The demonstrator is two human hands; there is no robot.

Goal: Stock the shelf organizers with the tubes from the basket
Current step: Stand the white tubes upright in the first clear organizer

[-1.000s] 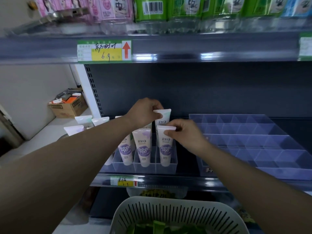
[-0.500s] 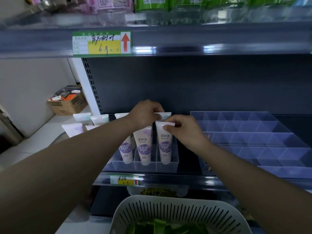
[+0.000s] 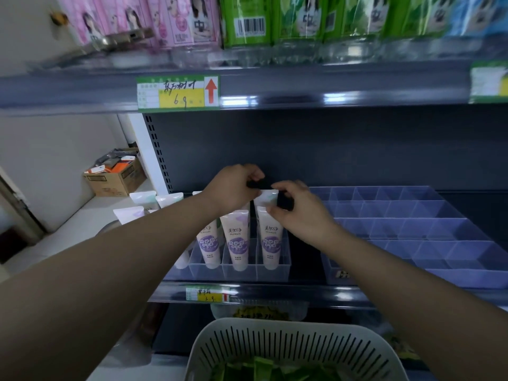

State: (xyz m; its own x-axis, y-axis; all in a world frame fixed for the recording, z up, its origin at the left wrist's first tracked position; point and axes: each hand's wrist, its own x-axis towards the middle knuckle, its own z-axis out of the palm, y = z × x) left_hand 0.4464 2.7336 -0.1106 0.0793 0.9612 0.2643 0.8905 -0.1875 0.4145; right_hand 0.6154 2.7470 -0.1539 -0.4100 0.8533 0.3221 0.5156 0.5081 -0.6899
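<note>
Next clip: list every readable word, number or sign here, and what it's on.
"美加净" above "maxam": front tubes
"6 9", red up arrow: upper price tag
"3 9": lower price tag
"中": pink box
Too blurred: the tags' handwritten names, tubes' purple panels, barcode digits on green box.

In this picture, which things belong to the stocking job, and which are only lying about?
Job: left hand and right hand, both pinching tube tops; white tubes; clear organizer; empty blue organizer; basket with green items.
Lying about: cardboard box; pink packs and green packs above; price tag.
</note>
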